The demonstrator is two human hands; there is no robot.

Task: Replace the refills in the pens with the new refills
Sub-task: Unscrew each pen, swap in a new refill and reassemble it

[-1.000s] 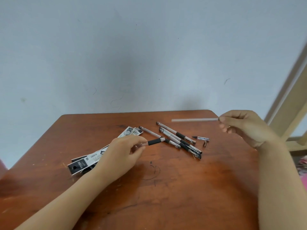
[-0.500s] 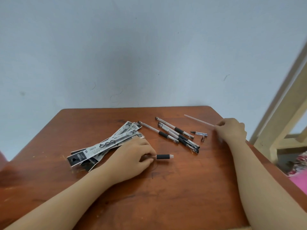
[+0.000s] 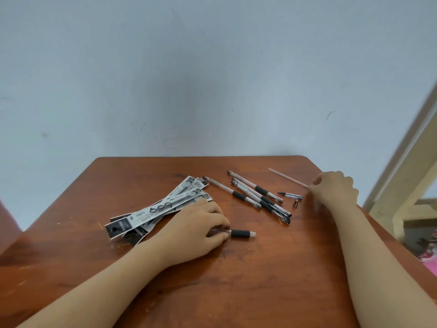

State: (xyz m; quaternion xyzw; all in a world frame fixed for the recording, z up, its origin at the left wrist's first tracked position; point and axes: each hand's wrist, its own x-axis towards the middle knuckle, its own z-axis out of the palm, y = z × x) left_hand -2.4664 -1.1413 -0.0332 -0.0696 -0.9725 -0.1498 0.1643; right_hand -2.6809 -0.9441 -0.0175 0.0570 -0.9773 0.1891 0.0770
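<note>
- The wooden table has its far edge against the pale wall; its right edge runs close beside the right forearm, with a cream frame just past it.
- The near half of the table is bare wood, open between the two forearms.
- The left hand lies low on the table, fingers curled around a clear pen barrel whose black grip sticks out to the right.
- Refill packets fan out just behind and left of that hand, touching it.
- The right hand sits near the far right corner, fingertips pinched on a thin clear refill that slants away toward the far edge.
- Several pens lie in a loose cluster between the hands, with a pen tip piece and a small cap beside them.
</note>
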